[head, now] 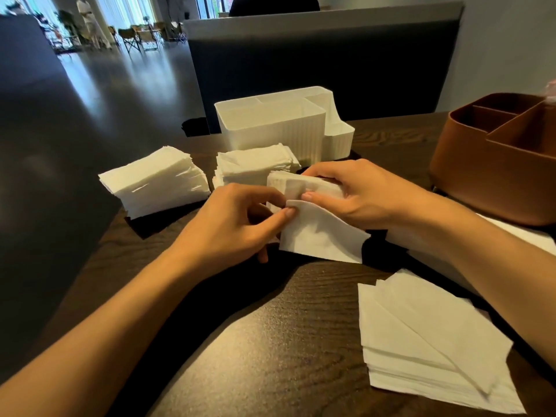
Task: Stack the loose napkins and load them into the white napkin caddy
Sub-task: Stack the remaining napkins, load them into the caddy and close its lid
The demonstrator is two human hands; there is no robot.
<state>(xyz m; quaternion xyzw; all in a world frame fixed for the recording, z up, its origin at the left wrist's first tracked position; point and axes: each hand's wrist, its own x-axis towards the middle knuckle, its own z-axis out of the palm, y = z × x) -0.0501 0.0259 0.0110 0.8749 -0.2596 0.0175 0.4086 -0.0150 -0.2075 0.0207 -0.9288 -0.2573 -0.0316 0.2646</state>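
White paper is slippery in a bundle, so keep your right hand (pixel 358 191) curled around the small white napkin stack (pixel 304 183) just before the ribbed white plastic caddy (pixel 270 127) on the worktop while your left hand's (pixel 237 224) pinching grip squares the single loose napkin (pixel 319 236) onto it.

The table (pixel 288 314) is dark wood with an open, streaky grain and a low sheen that catches the light at about 6 o'clock. The napkins (pixel 325 233) are thin white paper, soft and matt, with slightly ragged edges; the pile at 9 o'clock (pixel 156 182) shows the same fuzzy layers. The white caddy (pixel 270 127) at 12 o'clock looks like matt plastic, ribbed on its front wall. The brown organiser (pixel 493 176) at 2 o'clock is smooth, matt plastic. The floor (pixel 99 94) beyond is dark and glossy.
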